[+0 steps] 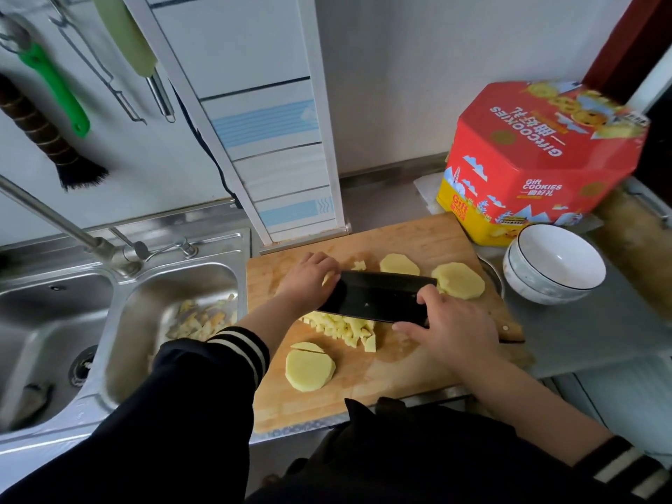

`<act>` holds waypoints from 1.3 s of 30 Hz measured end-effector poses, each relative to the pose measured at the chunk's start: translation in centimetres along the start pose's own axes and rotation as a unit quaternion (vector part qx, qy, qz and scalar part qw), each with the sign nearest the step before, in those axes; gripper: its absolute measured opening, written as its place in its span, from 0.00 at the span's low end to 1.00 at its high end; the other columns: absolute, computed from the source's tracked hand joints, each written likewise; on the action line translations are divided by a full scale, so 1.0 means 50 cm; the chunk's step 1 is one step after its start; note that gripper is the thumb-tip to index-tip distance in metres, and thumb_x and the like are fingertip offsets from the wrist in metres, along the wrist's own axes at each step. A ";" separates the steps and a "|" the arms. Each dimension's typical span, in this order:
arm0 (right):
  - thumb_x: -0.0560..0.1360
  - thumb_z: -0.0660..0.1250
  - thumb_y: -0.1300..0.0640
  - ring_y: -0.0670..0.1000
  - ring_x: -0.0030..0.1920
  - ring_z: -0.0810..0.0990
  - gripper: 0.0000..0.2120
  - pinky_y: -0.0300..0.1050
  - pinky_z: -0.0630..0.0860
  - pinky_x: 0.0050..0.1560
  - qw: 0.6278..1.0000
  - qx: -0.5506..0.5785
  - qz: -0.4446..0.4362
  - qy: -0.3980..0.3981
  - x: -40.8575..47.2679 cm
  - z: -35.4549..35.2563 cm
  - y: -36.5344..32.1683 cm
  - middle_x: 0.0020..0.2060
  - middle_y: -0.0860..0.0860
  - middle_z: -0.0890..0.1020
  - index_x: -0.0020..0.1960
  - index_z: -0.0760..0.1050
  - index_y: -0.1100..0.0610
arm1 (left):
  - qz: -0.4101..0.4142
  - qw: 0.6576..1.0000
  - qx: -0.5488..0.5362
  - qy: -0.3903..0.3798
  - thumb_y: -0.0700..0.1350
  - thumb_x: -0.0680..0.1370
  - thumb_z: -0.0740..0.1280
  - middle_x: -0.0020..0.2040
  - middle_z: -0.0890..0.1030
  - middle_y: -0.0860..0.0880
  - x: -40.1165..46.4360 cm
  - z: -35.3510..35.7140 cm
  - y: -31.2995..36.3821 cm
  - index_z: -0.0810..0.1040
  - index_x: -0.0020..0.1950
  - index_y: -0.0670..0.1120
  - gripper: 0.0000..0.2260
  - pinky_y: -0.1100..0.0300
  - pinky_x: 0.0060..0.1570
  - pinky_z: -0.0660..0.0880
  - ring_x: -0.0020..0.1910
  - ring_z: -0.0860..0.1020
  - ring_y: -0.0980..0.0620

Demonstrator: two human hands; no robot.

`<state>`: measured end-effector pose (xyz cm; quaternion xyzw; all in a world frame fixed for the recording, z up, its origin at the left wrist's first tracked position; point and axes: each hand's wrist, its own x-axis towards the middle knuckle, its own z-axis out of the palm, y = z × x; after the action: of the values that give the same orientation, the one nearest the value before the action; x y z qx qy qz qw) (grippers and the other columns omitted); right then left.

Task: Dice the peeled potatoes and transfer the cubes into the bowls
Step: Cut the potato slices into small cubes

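Observation:
A wooden cutting board (418, 245) lies on the counter. My right hand (447, 325) grips the black cleaver (374, 296) near its wooden handle, with the blade flat-side up over a pile of potato cubes (345, 329). My left hand (309, 278) rests at the blade's far end, fingers curled against some cubes. Peeled potato slabs lie around: one at the front (309, 369), two at the back right (399, 264) (459, 281). Two stacked white bowls (552, 265) stand empty, right of the board.
A red cookie tin (545, 154) stands behind the bowls. Left of the board is a steel double sink (120, 321) with potato peelings (200, 318) in the near basin and a tap (72, 231) above it. Utensils hang on the wall at left.

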<state>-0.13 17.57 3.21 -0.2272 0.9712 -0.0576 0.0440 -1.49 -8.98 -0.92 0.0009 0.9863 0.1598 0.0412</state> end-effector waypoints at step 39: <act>0.82 0.55 0.48 0.53 0.36 0.74 0.10 0.42 0.64 0.29 0.964 0.012 -0.136 -0.227 0.026 0.053 -0.165 0.32 0.46 0.72 0.45 0.70 0.51 | -0.102 0.973 -0.007 0.208 0.40 0.72 0.70 0.40 0.76 0.47 -0.312 0.215 0.000 0.77 0.40 0.44 0.02 0.52 0.28 0.73 0.38 0.74 0.44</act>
<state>2.60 9.42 1.58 -0.3634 0.8950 -0.0214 0.2578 14.91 -5.80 -9.83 -0.1328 0.9670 0.1587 -0.1485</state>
